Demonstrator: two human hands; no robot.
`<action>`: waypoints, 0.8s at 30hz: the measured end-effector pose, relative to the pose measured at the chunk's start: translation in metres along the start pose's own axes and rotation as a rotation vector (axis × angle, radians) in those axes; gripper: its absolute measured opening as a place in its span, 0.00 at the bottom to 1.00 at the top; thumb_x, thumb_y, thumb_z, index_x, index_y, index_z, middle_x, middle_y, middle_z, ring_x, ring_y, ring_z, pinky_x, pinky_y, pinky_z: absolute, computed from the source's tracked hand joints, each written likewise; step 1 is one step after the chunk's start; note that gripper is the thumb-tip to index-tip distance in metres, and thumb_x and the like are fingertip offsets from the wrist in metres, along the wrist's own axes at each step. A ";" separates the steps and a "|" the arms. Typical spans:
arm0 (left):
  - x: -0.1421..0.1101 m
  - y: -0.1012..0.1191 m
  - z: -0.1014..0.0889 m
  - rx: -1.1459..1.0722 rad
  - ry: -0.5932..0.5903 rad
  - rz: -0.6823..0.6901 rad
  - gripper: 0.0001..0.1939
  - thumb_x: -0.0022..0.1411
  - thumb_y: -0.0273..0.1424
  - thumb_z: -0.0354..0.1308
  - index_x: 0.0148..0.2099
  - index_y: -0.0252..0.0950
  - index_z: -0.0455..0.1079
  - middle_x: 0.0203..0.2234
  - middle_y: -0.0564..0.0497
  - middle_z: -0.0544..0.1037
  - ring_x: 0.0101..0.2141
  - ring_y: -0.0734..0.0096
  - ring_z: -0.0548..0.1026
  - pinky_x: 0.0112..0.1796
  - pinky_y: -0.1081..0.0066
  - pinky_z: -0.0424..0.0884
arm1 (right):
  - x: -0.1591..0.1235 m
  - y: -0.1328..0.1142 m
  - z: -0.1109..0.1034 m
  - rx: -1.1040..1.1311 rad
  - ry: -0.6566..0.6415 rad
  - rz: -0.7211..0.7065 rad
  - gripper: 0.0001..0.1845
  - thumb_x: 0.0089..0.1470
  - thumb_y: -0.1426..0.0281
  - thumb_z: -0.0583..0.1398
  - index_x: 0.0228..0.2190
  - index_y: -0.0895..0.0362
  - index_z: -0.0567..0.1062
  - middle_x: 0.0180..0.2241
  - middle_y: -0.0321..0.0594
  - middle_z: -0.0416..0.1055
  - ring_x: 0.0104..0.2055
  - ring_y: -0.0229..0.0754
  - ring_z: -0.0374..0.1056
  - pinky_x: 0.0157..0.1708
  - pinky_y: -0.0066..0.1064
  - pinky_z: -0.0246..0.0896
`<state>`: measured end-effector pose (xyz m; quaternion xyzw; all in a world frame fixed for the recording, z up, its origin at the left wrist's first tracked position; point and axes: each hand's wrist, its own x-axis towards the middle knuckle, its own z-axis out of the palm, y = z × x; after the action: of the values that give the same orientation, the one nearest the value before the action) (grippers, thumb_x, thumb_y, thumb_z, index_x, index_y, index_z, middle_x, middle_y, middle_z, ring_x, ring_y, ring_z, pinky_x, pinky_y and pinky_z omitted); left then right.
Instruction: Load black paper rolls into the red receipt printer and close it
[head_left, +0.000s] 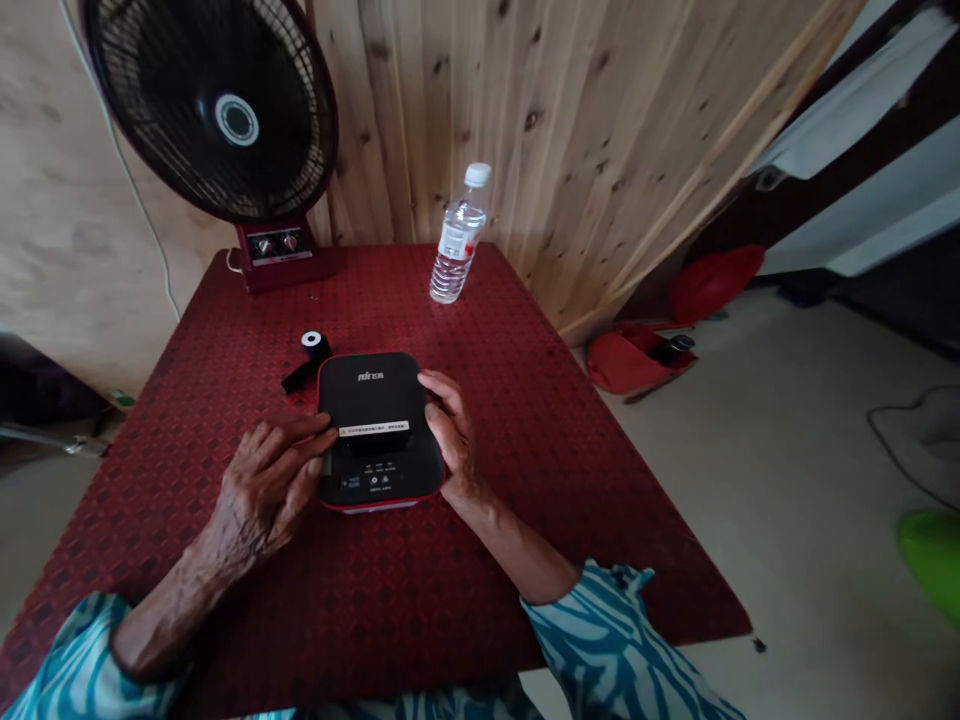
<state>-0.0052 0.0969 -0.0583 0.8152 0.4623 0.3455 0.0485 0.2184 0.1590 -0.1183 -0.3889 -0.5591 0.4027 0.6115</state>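
A flat black receipt printer [379,395] with a red rim and a white label strip lies on the red patterned table covering. My left hand [264,480] grips its left edge, with outstretched fingertips at the end of the label strip and the thumb just below them. On the opposite side, my right hand [453,432] is closed around the right edge, thumb on top and fingers along the side. Just beyond the printer's upper left corner stands a small black roll [318,346] with a white core; its loose black end trails onto the table.
A dark red fan [277,248] stands at the table's back left. A clear plastic bottle [455,248] with a white cap is at the back right, before the wooden wall [525,90]. Right of the table, a red bag [626,365] is on the floor.
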 end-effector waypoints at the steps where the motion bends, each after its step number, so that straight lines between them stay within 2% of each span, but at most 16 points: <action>1: -0.001 0.000 0.001 -0.069 0.014 -0.082 0.15 0.69 0.28 0.49 0.53 0.42 0.72 0.52 0.47 0.75 0.50 0.60 0.73 0.48 0.60 0.68 | -0.001 0.004 0.001 0.022 0.010 0.024 0.17 0.61 0.59 0.54 0.50 0.45 0.72 0.55 0.37 0.67 0.60 0.45 0.62 0.63 0.46 0.54; 3: -0.002 0.001 0.004 -0.245 0.066 -0.299 0.14 0.69 0.34 0.50 0.53 0.42 0.72 0.52 0.47 0.74 0.52 0.59 0.72 0.50 0.60 0.68 | -0.003 0.013 0.003 0.063 0.037 0.079 0.20 0.61 0.56 0.53 0.52 0.45 0.70 0.56 0.37 0.68 0.60 0.46 0.62 0.62 0.48 0.55; 5: -0.001 0.002 0.005 -0.446 0.088 -0.540 0.18 0.66 0.40 0.54 0.55 0.40 0.69 0.50 0.46 0.75 0.50 0.57 0.73 0.49 0.60 0.69 | -0.004 0.022 0.006 0.099 0.057 0.140 0.23 0.60 0.54 0.53 0.54 0.46 0.69 0.56 0.39 0.69 0.60 0.48 0.63 0.60 0.50 0.57; 7: 0.000 0.002 0.005 -0.633 0.023 -0.726 0.25 0.62 0.44 0.58 0.57 0.38 0.66 0.45 0.46 0.77 0.46 0.57 0.75 0.45 0.61 0.71 | -0.003 0.030 0.008 0.120 0.068 0.195 0.24 0.59 0.53 0.54 0.54 0.48 0.69 0.53 0.40 0.72 0.58 0.49 0.64 0.57 0.50 0.61; 9: 0.002 0.002 0.004 -0.746 -0.060 -0.830 0.28 0.59 0.45 0.60 0.57 0.37 0.65 0.41 0.47 0.77 0.43 0.57 0.76 0.42 0.62 0.72 | 0.000 0.036 0.009 0.112 0.072 0.224 0.24 0.59 0.54 0.54 0.53 0.49 0.69 0.50 0.41 0.74 0.58 0.49 0.65 0.56 0.49 0.62; 12: 0.005 0.002 0.003 -0.827 -0.095 -0.879 0.29 0.57 0.45 0.63 0.57 0.38 0.64 0.35 0.49 0.77 0.37 0.60 0.76 0.39 0.63 0.71 | 0.004 0.040 0.010 0.086 0.067 0.219 0.23 0.59 0.53 0.53 0.52 0.49 0.71 0.50 0.40 0.74 0.57 0.49 0.65 0.55 0.47 0.63; 16: 0.006 0.003 0.004 -0.992 -0.127 -0.925 0.34 0.56 0.43 0.64 0.62 0.41 0.60 0.28 0.54 0.76 0.27 0.65 0.75 0.35 0.63 0.71 | 0.004 0.040 0.009 0.052 0.051 0.188 0.24 0.60 0.52 0.53 0.52 0.49 0.71 0.51 0.40 0.73 0.56 0.49 0.66 0.54 0.47 0.63; 21: 0.007 -0.002 0.007 -1.087 -0.114 -0.955 0.40 0.52 0.39 0.66 0.66 0.42 0.59 0.24 0.54 0.75 0.25 0.64 0.76 0.32 0.65 0.70 | 0.001 0.035 0.009 0.020 0.069 0.177 0.24 0.60 0.52 0.52 0.53 0.49 0.70 0.54 0.42 0.70 0.58 0.49 0.64 0.58 0.51 0.58; 24: 0.007 -0.006 0.009 -1.150 -0.126 -0.970 0.42 0.52 0.36 0.66 0.68 0.42 0.56 0.25 0.54 0.77 0.24 0.64 0.76 0.31 0.65 0.69 | 0.001 0.032 0.009 0.000 0.086 0.171 0.25 0.59 0.51 0.52 0.51 0.50 0.71 0.54 0.43 0.70 0.58 0.49 0.64 0.60 0.49 0.57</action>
<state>-0.0014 0.1080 -0.0638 0.3847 0.5125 0.4250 0.6393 0.2075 0.1724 -0.1466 -0.4523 -0.4969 0.4365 0.5983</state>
